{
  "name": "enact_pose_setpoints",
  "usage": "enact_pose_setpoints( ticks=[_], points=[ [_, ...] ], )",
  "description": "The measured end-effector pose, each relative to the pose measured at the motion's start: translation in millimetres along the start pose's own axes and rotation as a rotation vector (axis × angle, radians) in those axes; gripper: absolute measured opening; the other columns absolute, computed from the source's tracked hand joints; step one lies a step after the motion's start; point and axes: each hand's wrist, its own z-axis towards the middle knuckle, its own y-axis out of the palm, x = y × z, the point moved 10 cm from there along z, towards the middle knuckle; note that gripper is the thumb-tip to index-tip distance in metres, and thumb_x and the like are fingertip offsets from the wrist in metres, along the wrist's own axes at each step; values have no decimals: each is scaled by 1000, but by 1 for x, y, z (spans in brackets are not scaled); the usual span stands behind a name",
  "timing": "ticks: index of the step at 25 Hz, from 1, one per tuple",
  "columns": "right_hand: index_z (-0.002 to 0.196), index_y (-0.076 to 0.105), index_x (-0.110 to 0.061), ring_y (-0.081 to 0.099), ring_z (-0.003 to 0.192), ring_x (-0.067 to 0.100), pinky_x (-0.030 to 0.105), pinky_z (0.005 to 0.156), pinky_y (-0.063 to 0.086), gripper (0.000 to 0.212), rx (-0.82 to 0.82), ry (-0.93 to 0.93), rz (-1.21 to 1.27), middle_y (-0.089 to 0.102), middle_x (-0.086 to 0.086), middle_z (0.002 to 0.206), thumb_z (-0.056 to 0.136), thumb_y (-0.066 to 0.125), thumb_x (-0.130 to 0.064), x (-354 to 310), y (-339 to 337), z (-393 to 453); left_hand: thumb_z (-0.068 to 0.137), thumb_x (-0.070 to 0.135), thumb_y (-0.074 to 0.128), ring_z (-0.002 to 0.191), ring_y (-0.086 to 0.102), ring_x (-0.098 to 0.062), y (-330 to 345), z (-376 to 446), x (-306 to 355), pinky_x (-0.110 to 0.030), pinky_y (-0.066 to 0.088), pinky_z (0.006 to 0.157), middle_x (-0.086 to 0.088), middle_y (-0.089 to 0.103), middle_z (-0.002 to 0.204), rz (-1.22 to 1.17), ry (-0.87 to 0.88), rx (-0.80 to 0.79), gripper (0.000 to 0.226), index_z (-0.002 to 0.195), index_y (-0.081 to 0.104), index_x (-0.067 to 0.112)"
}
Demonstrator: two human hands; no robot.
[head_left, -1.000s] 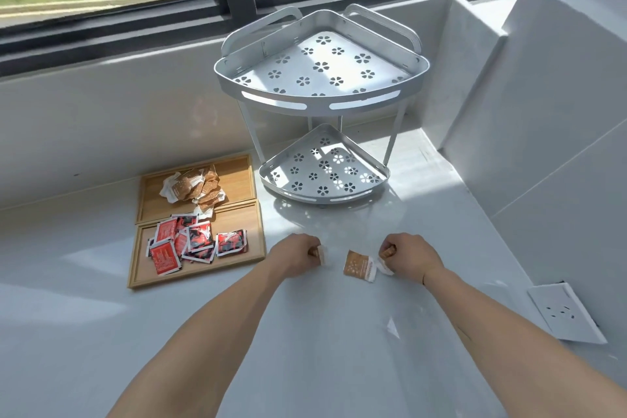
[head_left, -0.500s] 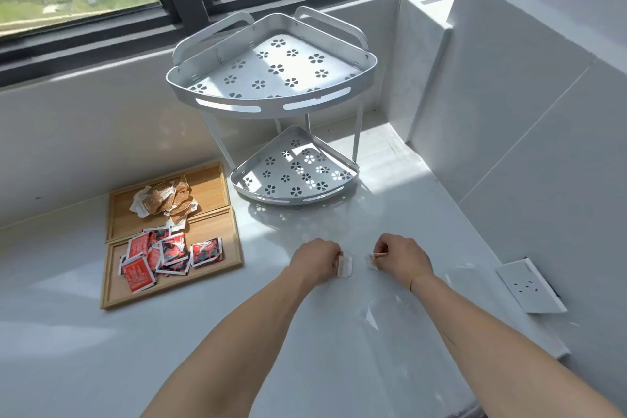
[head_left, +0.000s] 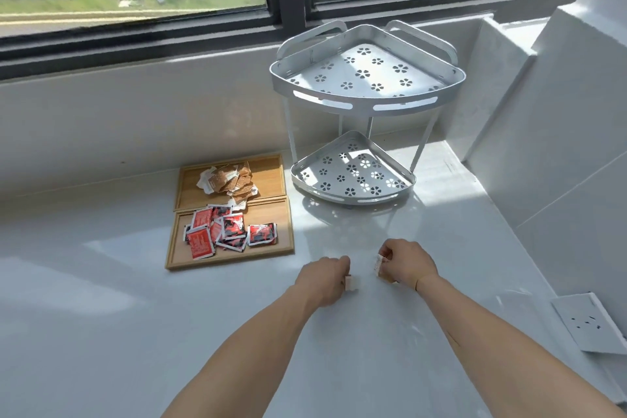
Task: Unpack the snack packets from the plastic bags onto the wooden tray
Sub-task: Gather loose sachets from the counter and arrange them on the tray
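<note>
Your left hand (head_left: 327, 278) is curled shut and pinches a small white bit (head_left: 350, 282) at its fingertips. It may be a torn strip of wrapper, but it is too small to be sure. Your right hand (head_left: 405, 263) is curled too, and it grips a brown snack packet (head_left: 380, 268) by one end. The two hands sit close together with a little gap between them, just above the white counter (head_left: 101, 316). Held that way, they look like they are pulling the wrapping apart to get the packet out.

The wooden tray (head_left: 230, 256) lies flat on the counter, off to the left of your hands and a bit farther from you. It has two parts. The near part holds the red packets (head_left: 227, 231). The far part holds a heap of brown packets (head_left: 230, 180), the same kind as the one you hold, so yours likely goes there. Right of the tray stands a metal corner rack (head_left: 359, 105) with nothing on it.
</note>
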Motion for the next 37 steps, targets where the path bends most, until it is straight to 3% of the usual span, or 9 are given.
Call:
enact_pose_setpoints(
  ticks=[4, 8, 14, 16, 19, 23, 31, 34, 37],
  points=[
    [74, 64, -25, 68, 71, 18, 30, 63, 56, 23, -50, -70, -45, 71, -6, 73, 55, 64, -10, -65, 29, 0, 91, 18, 48, 104, 57, -32, -4, -36, -68, -33, 38, 67, -8, 63, 113, -97, -61, -38, 29, 120, 50, 20],
    [71, 63, -27, 69, 70, 16, 35, 67, 59, 19, -91, -144, -94, 73, -5, 72, 60, 67, -12, -126, 59, -1, 88, 20, 51, 98, 59, -29, -22, -69, -144, -31, 39, 64, -4, 66, 104, -216, -122, -30, 13, 100, 56, 22],
    [76, 63, -26, 69, 73, 18, 37, 69, 59, 18, -70, -228, -151, 72, -3, 77, 64, 64, -12, -201, 71, 12, 89, 26, 61, 92, 57, -23, -62, -97, -242, -31, 46, 71, -3, 66, 104, -303, -207, -15, 14, 102, 61, 24],
    [82, 65, -25, 68, 77, 20, 37, 71, 58, 19, -61, -247, -179, 72, -3, 82, 67, 66, -12, -219, 69, 22, 87, 28, 62, 86, 56, -21, -80, -99, -273, -29, 44, 67, 1, 62, 93, -294, -241, 17, 6, 90, 57, 27],
    [86, 66, -23, 65, 83, 21, 34, 68, 54, 21, -47, -272, -204, 71, -3, 83, 68, 68, -11, -245, 57, 44, 86, 28, 63, 81, 56, -21, -106, -98, -317, -28, 39, 59, 7, 56, 78, -298, -323, 66, 18, 75, 49, 29],
    [82, 64, -23, 61, 84, 23, 30, 64, 46, 21, 15, -267, -200, 65, -1, 83, 67, 72, -10, -270, 35, 80, 84, 30, 64, 86, 63, -25, -136, -83, -360, -37, 52, 68, 0, 65, 86, -242, -384, 87, 14, 88, 52, 22],
    [103, 66, -23, 64, 96, 29, 36, 82, 54, 25, -3, -354, -362, 72, 5, 103, 82, 61, -10, -318, 35, 159, 86, 21, 66, 86, 58, -27, -150, -13, -398, -32, 43, 64, -3, 63, 90, -129, -370, 20, 10, 89, 57, 20],
    [106, 66, -24, 63, 100, 30, 37, 83, 54, 27, 8, -364, -385, 72, 6, 108, 85, 58, -9, -325, 44, 181, 87, 25, 67, 99, 61, -30, -145, 8, -406, -34, 47, 72, -5, 69, 105, -117, -373, 18, 19, 105, 66, 20],
    [106, 67, -25, 62, 103, 32, 34, 80, 51, 28, 5, -358, -414, 71, 7, 111, 85, 55, -10, -326, 53, 195, 87, 30, 68, 99, 61, -27, -145, 23, -411, -34, 46, 73, -3, 71, 107, -111, -375, 61, 21, 108, 68, 23]
  ],
)
